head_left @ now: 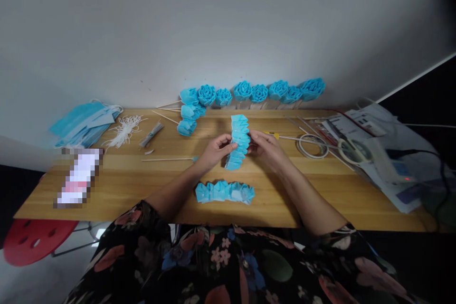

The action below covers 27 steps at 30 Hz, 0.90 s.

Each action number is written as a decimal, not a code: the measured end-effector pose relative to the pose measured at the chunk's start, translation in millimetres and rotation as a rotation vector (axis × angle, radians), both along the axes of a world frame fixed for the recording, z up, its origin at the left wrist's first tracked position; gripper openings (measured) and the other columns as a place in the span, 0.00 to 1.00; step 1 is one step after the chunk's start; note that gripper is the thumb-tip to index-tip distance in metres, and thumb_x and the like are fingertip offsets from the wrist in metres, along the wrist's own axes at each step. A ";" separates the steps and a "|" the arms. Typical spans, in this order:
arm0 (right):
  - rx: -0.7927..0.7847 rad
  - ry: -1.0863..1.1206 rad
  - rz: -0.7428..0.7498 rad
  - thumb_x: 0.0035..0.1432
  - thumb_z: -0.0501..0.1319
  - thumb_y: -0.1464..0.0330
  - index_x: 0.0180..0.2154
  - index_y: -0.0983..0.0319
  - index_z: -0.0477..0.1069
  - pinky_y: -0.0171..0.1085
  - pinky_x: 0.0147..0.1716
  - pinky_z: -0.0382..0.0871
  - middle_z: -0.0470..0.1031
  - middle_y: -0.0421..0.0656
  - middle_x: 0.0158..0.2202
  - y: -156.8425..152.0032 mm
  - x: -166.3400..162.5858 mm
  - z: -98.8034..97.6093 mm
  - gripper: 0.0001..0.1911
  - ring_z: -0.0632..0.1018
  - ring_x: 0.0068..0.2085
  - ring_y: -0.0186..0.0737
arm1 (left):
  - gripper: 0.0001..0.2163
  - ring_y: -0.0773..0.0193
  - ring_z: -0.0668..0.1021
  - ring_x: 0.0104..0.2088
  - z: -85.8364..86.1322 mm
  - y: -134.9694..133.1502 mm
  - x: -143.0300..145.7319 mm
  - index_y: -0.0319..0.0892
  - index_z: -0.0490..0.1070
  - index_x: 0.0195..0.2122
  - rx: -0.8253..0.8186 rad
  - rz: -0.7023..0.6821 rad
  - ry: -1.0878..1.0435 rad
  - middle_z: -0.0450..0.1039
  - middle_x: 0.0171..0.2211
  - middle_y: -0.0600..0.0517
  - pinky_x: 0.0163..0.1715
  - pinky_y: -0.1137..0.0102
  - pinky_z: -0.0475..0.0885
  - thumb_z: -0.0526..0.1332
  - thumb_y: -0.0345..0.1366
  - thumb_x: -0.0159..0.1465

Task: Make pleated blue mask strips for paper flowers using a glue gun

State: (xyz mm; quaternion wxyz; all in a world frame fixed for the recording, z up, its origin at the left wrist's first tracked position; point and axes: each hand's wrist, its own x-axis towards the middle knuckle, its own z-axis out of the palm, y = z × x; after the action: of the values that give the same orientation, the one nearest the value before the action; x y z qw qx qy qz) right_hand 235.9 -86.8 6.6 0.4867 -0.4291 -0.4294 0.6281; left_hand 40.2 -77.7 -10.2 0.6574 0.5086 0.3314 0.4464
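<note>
A light-blue pleated strip [238,142], its right edge cut or folded into points, is held upright above the middle of the table. My left hand [218,151] pinches its left side between thumb and fingers. On the opposite edge, my right hand [265,146] has its fingers closed against the strip, the fingertips partly hidden. A second light-blue pleated strip [225,192] lies flat near the table's front edge, below my hands. Just left of my left wrist lies a thin wooden stick [166,159] with a bit of blue at its end.
Several blue flowers on sticks [242,90] line the wall. At left are stacked face masks [85,123], white ear loops [125,130], a small bundle [151,134] and a blurred phone [80,175]. Rightward lie a screwdriver [274,135], tape rolls [312,146], scissors [354,151], papers [395,197].
</note>
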 end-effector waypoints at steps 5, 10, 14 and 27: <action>0.018 -0.031 0.033 0.47 0.75 0.53 0.39 0.58 0.80 0.36 0.32 0.70 0.76 0.39 0.31 -3.1 -2.0 2.1 0.21 0.74 0.31 0.35 | 0.18 0.68 0.77 0.33 -3.2 0.8 0.3 0.41 0.74 0.35 0.028 -0.008 0.031 0.77 0.31 0.54 0.37 0.72 0.73 0.75 0.48 0.54; 0.050 -0.091 0.048 0.44 0.76 0.56 0.37 0.59 0.79 0.36 0.31 0.68 0.75 0.39 0.31 -3.2 -5.3 2.9 0.20 0.72 0.29 0.34 | 0.19 0.66 0.78 0.34 -4.8 0.3 1.2 0.40 0.75 0.36 0.030 -0.055 0.059 0.78 0.33 0.52 0.38 0.71 0.73 0.75 0.49 0.53; 0.070 -0.111 -0.017 0.46 0.74 0.57 0.37 0.60 0.79 0.35 0.30 0.66 0.72 0.37 0.28 -1.4 -4.5 2.4 0.19 0.70 0.28 0.34 | 0.22 0.66 0.78 0.33 -3.8 0.4 0.8 0.40 0.76 0.39 0.017 -0.062 0.062 0.79 0.33 0.52 0.37 0.71 0.73 0.75 0.50 0.51; 0.022 -0.129 -0.042 0.48 0.72 0.57 0.36 0.58 0.78 0.36 0.30 0.69 0.73 0.37 0.28 -2.0 -2.3 -0.7 0.16 0.72 0.28 0.35 | 0.16 0.72 0.73 0.24 -2.7 4.9 -3.5 0.40 0.70 0.32 -0.041 0.118 -0.002 0.72 0.24 0.56 0.26 0.75 0.68 0.72 0.46 0.56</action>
State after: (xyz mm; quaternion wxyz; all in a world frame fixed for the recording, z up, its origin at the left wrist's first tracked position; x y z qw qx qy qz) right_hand 233.6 -88.8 5.9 0.4757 -0.4723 -0.4577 0.5840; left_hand 36.6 -72.8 -12.9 0.6405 0.4741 0.3694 0.4781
